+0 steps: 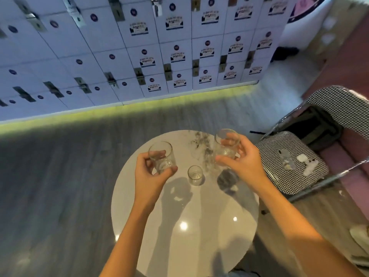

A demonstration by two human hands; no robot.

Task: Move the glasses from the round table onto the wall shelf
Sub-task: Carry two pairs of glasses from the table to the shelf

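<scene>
White locker doors (139, 47) fill the upper half of the frame, above a grey plank floor (60, 166). A pale round counter (199, 216) sits at lower centre.

The step in hand looks like the pick-up. The left hand (147, 176) grips a clear tumbler (162, 156) at centre left, with its fingers (143, 160) curled round the far side and the thumb closed on the near side. The right hand (245, 162) holds a taller glass (225, 144) at centre right in the same way, wrapped round it from the right. Dark shadows fall on the marble below both, so both appear to be lifted clear of the counter, though the view from above makes that hard to confirm.

A small glass (195, 175) stands upright on the counter between the two hands, touched by neither. The wall shelf is not in view.

Both forearms reach forward from the bottom edge of the frame and angle slightly inward.

The next move probably calls for turning towards the shelf and carrying both glasses level and apart so they do not knock together. With both hands full, the small glass will probably need a second trip.

At the right of the frame, a checked chair cushion (267, 156) holds a phone (286, 159) and a small white case (302, 157).
</scene>
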